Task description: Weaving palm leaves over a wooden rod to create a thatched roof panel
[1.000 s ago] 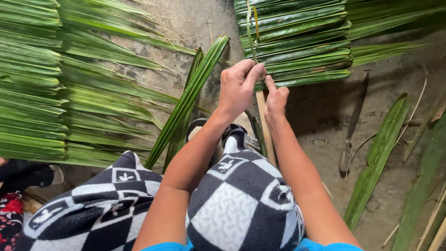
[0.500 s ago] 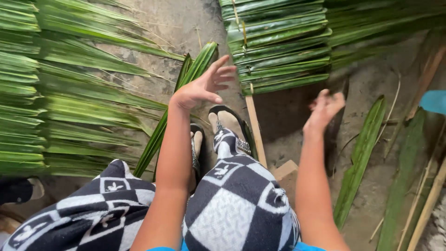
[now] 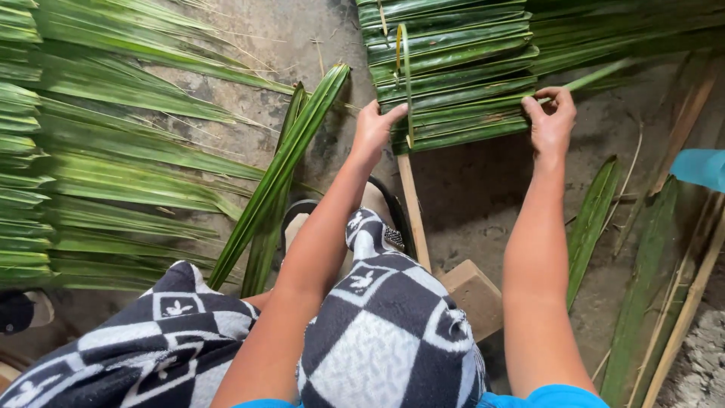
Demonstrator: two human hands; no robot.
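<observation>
Green leaf panel, hands gripping edges

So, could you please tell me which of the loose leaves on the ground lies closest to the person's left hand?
The long folded leaf slanting beside the left hand, its tip near the wrist. The other loose leaves lie past the right forearm.
</observation>
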